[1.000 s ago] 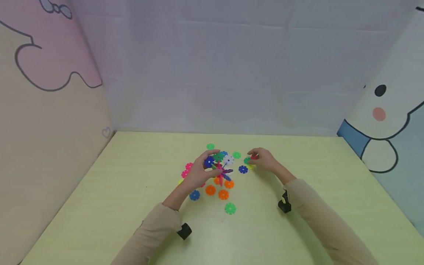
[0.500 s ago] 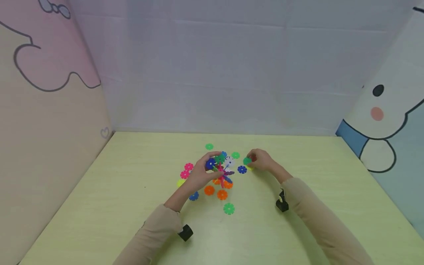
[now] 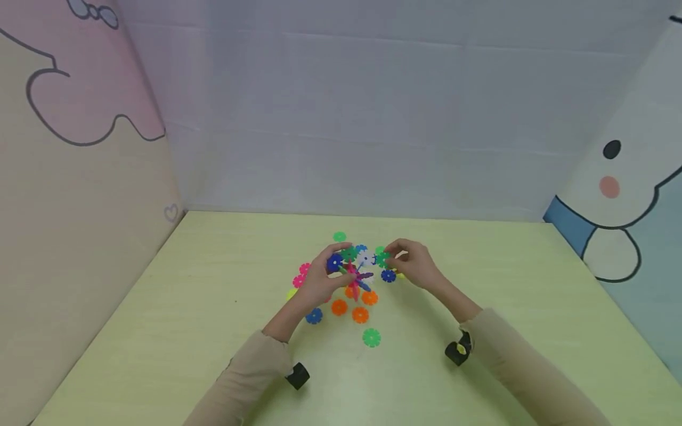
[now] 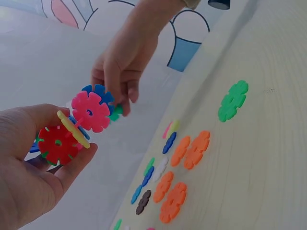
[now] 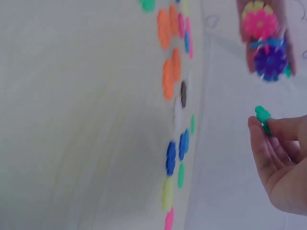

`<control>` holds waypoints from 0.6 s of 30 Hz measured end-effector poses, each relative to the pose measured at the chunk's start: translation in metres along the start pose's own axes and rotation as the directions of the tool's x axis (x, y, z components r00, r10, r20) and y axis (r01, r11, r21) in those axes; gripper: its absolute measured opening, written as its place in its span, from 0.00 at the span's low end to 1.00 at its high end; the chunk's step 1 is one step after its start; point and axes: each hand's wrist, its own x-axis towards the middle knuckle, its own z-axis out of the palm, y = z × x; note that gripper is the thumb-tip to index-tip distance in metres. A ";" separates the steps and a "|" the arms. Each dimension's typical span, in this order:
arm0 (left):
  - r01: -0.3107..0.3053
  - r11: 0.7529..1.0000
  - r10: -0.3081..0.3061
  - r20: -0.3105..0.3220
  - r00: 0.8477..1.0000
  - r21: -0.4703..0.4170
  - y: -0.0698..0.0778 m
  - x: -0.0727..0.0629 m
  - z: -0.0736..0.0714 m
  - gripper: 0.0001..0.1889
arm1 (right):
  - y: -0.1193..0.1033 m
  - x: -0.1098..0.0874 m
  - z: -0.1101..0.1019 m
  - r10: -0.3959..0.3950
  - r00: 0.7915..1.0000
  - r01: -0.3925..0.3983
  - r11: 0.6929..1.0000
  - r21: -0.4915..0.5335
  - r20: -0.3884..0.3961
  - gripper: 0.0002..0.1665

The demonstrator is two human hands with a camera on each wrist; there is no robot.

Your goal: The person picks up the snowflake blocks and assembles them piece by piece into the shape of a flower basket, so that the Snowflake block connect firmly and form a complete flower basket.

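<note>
Clearly, everything here depends on the small gap between the two hands. From where I stand, the right hand (image 3: pixel 418 264) pinches one green disc (image 5: pixel 263 117) between the thumb and the fingers; it sits at their tips, on the side which faces the left hand (image 3: pixel 317 284). The left hand has its fingers bent around a cluster of joined discs (image 4: pixel 90 111), lifted above the table (image 3: pixel 160 331). So the cluster lies to the left of the green disc, near to it but, by the right wrist view, not touching. In that view the disc is almost edge-on and somewhat tilted, while the head view shows more of its flat face. The right hand is the one closer to the dark blue disc (image 3: pixel 388 276) on the table; the orange discs (image 3: pixel 339 307) lie nearer to the left hand.
</note>
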 end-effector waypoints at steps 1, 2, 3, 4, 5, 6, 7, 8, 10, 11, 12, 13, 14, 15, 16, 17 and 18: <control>0.002 1.000 -0.003 -0.011 1.000 -0.011 0.003 -0.001 0.000 0.29 | -0.007 -0.004 0.003 0.001 1.000 0.000 0.999 0.053 -0.021 0.10; 0.004 1.000 -0.005 -0.023 1.000 -0.023 0.006 -0.002 -0.001 0.29 | -0.014 -0.008 0.006 0.009 0.999 -0.005 0.995 0.101 -0.038 0.11; 0.008 0.999 -0.009 -0.034 0.999 -0.036 0.009 -0.003 -0.001 0.29 | -0.019 -0.011 0.008 0.013 0.998 -0.006 0.990 0.138 -0.054 0.11; 0.010 0.999 -0.012 -0.047 0.999 -0.044 0.012 -0.005 -0.001 0.29 | -0.023 -0.013 0.011 0.018 0.998 -0.007 0.986 0.166 -0.067 0.11; 0.004 0.999 -0.007 -0.059 0.998 -0.050 0.014 -0.006 -0.001 0.29 | -0.026 -0.016 0.013 0.023 0.997 -0.007 0.981 0.193 -0.079 0.11; -0.004 0.998 0.000 -0.071 0.997 -0.055 0.016 -0.007 -0.001 0.29 | -0.029 -0.017 0.015 0.027 0.996 -0.008 0.978 0.210 -0.089 0.11; -0.008 0.998 0.004 -0.080 0.997 -0.057 0.015 -0.006 -0.001 0.29 | -0.032 -0.018 0.017 0.028 0.995 -0.005 0.975 0.223 -0.098 0.11; -0.010 0.998 0.005 -0.088 0.996 -0.057 0.014 -0.006 -0.001 0.29 | -0.033 -0.019 0.018 0.028 0.994 -0.003 0.973 0.230 -0.106 0.11; -0.020 0.999 0.016 -0.102 0.995 -0.045 0.008 -0.004 -0.001 0.29 | -0.035 -0.020 0.021 0.021 0.992 0.008 0.975 0.223 -0.124 0.11; -0.024 0.999 0.020 -0.108 0.994 -0.035 0.005 -0.003 -0.001 0.29 | -0.036 -0.020 0.023 0.013 0.991 0.017 0.976 0.216 -0.135 0.11; -0.026 0.999 0.023 -0.114 0.993 -0.026 0.002 -0.002 -0.001 0.29 | -0.036 -0.020 0.025 0.009 0.989 0.022 0.978 0.206 -0.147 0.10; -0.032 0.999 0.030 -0.119 0.992 -0.013 -0.001 -0.001 0.000 0.30 | -0.036 -0.020 0.026 0.004 0.987 0.028 0.980 0.195 -0.160 0.10; -0.037 0.999 0.036 -0.126 0.991 -0.004 -0.002 -0.001 0.001 0.30 | -0.036 -0.020 0.027 -0.002 0.985 0.034 0.982 0.184 -0.173 0.10; -0.045 0.999 0.045 -0.134 0.990 0.010 -0.003 -0.001 0.002 0.30 | -0.036 -0.020 0.029 -0.006 0.983 0.040 0.983 0.178 -0.185 0.09; -0.053 0.998 0.055 -0.139 0.989 0.015 -0.003 -0.001 0.003 0.31 | -0.036 -0.020 0.030 -0.006 0.980 0.042 0.983 0.178 -0.199 0.09; -0.055 0.998 0.057 -0.145 0.988 0.019 -0.003 -0.001 0.004 0.32 | -0.037 -0.020 0.031 -0.010 0.977 0.049 0.982 0.181 -0.211 0.09; -0.051 0.998 0.055 -0.149 0.987 0.027 -0.003 -0.001 0.005 0.34 | -0.037 -0.020 0.032 -0.009 0.975 0.051 0.981 0.188 -0.221 0.09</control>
